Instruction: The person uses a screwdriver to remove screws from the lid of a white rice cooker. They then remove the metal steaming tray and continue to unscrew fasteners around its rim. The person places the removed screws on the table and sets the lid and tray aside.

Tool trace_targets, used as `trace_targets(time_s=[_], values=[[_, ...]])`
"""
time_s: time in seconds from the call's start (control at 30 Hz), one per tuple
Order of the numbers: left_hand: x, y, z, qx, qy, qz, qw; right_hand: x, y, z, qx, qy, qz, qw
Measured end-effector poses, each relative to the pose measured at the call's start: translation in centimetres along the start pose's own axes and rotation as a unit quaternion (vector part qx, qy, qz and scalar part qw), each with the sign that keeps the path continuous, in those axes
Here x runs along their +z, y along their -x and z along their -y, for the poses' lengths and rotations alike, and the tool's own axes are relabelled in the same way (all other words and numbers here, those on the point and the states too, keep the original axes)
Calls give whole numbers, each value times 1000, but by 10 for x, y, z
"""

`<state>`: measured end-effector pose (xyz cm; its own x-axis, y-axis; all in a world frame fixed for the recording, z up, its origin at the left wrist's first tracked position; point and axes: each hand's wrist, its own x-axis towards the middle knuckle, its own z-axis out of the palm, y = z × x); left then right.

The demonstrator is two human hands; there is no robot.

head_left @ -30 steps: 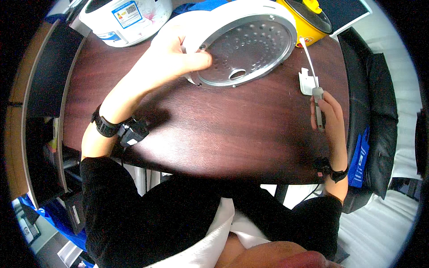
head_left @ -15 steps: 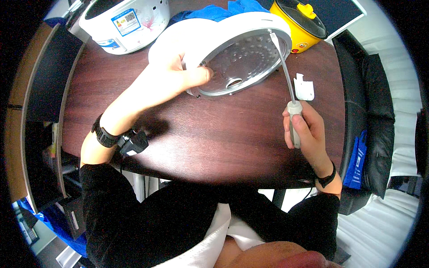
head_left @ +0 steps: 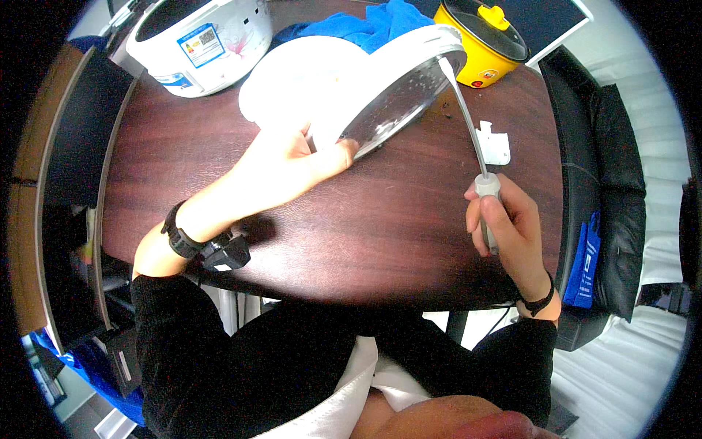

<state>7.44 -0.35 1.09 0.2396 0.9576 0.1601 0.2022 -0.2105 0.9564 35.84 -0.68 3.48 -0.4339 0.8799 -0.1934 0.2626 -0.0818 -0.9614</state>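
A white rice cooker lid with a shiny metal inner plate is tilted up over the table. My left hand grips its near edge, the thumb on the inner side and the other fingers hidden behind. In my right hand is a screwdriver with a grey handle and a long metal shaft. Its far end reaches the lid's right rim; something small and white shows at the tip, too unclear to name. Beyond the right hand lies a small white plastic piece.
The white rice cooker body stands at the far left, a blue cloth behind the lid. At the far right is a yellow pot with a dark lid. Small dark bits lie on the brown table. A black couch flanks the right side.
My left hand has turned the lid so its inner plate shows more edge-on. The right hand and screwdriver handle have shifted slightly nearer to me, the tip still at the rim.
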Motion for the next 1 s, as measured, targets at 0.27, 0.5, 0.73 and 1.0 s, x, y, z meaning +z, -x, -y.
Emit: trace_targets(time_s=[0.27,0.5,0.73,1.0], values=[[6,4,4,28,-12,-1,1000,-4,-5,-1,2,-177,73,982],[10,2,5,10,-27,7,1000,3,-10,-6,32,-287,122,950],[9,1,2,32,-59,-23,997,-5,-20,1,-64,16,-5,998],[8,0,12,33,-19,-45,998,-15,-22,13,-266,456,-193,827]])
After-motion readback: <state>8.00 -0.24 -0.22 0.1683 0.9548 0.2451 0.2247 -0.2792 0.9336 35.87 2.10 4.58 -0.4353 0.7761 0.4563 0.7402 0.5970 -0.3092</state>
